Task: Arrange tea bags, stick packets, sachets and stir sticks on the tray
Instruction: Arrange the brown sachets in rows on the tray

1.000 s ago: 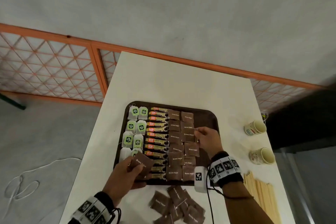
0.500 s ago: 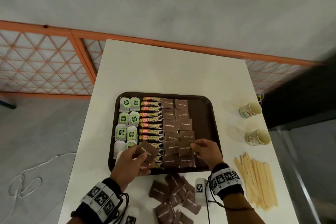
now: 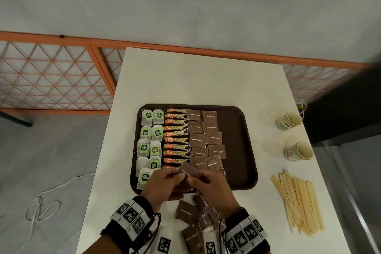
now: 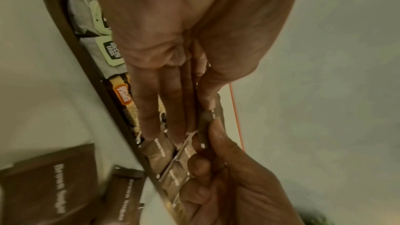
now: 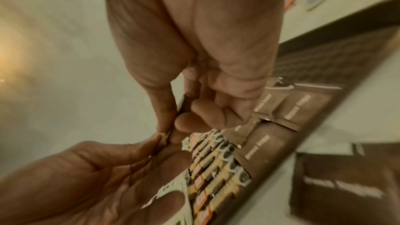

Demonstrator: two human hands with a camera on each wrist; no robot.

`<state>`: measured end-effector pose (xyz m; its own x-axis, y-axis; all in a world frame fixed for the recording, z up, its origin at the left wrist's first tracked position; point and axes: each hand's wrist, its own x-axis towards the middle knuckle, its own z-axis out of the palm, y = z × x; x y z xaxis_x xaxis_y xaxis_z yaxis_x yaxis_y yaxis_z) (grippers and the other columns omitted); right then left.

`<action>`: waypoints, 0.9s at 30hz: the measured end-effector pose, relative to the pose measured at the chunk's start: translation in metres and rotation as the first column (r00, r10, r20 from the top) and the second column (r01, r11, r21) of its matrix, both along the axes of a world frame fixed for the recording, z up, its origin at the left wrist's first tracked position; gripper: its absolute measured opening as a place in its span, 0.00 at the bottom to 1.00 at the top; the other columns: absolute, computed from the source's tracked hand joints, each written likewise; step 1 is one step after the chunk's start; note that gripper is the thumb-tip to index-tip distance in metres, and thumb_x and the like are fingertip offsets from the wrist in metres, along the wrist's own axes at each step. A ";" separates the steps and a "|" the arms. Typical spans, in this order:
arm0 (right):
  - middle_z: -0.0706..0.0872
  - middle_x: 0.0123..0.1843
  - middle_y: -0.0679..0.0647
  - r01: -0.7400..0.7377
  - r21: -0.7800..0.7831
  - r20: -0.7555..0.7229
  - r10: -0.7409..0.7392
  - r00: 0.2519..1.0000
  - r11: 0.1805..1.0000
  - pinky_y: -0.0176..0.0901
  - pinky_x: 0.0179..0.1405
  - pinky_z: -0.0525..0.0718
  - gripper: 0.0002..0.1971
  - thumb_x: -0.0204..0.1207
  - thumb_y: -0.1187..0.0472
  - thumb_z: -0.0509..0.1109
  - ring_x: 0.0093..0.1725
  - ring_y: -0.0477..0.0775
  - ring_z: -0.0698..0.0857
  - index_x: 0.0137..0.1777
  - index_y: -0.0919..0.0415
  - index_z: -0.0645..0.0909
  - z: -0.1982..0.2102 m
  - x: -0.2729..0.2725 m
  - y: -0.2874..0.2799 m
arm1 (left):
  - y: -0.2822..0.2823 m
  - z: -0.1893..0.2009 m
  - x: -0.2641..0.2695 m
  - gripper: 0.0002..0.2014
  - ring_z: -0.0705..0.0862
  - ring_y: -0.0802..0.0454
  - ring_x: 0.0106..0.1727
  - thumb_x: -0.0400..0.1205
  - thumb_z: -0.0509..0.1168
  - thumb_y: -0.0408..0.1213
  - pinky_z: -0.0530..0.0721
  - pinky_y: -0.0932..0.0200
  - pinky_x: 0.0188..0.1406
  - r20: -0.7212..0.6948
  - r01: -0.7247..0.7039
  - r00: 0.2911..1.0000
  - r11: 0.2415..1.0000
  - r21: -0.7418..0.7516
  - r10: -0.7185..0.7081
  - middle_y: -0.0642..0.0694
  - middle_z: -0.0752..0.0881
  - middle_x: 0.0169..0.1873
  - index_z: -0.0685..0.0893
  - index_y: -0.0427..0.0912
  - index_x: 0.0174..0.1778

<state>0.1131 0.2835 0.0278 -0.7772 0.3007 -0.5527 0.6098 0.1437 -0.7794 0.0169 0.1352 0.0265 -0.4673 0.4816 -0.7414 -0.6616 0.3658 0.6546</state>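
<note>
Nearest the bench [image 3: 206,80] edge, a loose heap of brown sugar sachets [image 3: 186,211] waits off the tray, so the sachet step looks to be the one in hand. Just beyond, over the tray's near rim, the left hand [image 3: 162,186] and the right hand [image 3: 214,188] meet on one held sachet [image 3: 190,171]; each grip is a pinch, thumb and fingertips closed on opposite ends of it. It looks like a pass from left to right. The next move, I'd judge, calls for laying it flat at the near end of the sachet columns [image 3: 207,140], square with its neighbours and without nudging them. On the brown tray [image 3: 241,146] the tea bags [image 3: 149,140] fill the left, stick packets [image 3: 176,139] the middle. Off to the right, the wooden stir sticks [image 3: 296,202] lie untouched on the bench, well apart from the tray, with two paper cups [image 3: 293,135] beyond them.
</note>
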 end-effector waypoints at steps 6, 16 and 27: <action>0.93 0.38 0.49 0.246 -0.043 0.104 -0.241 0.965 0.968 0.28 0.31 0.81 0.06 0.80 0.64 0.71 0.36 0.44 0.89 0.46 0.57 0.90 -0.013 0.027 0.003 | -0.019 -0.010 0.020 0.06 0.91 0.57 0.39 0.82 0.69 0.39 0.88 0.61 0.38 -0.155 0.313 0.927 0.931 -0.185 -0.342 0.44 0.93 0.40 0.86 0.43 0.42; 0.85 0.41 0.44 0.153 0.484 0.123 -0.240 0.963 0.862 0.40 0.42 0.78 0.10 0.73 0.54 0.78 0.42 0.45 0.83 0.38 0.47 0.77 -0.020 0.013 0.039 | -0.039 -0.029 0.033 0.07 0.85 0.59 0.35 0.78 0.73 0.42 0.87 0.63 0.42 -0.475 0.375 0.707 0.848 -0.376 -0.523 0.52 0.89 0.34 0.83 0.48 0.36; 0.75 0.57 0.46 -0.177 0.505 0.344 -0.009 0.939 0.845 0.47 0.54 0.81 0.23 0.73 0.39 0.72 0.59 0.53 0.82 0.64 0.46 0.75 -0.041 0.074 -0.010 | 0.002 -0.036 0.070 0.22 0.80 0.45 0.61 0.79 0.69 0.40 0.83 0.45 0.55 -0.455 0.522 0.140 0.456 -0.721 -0.880 0.48 0.70 0.65 0.71 0.50 0.67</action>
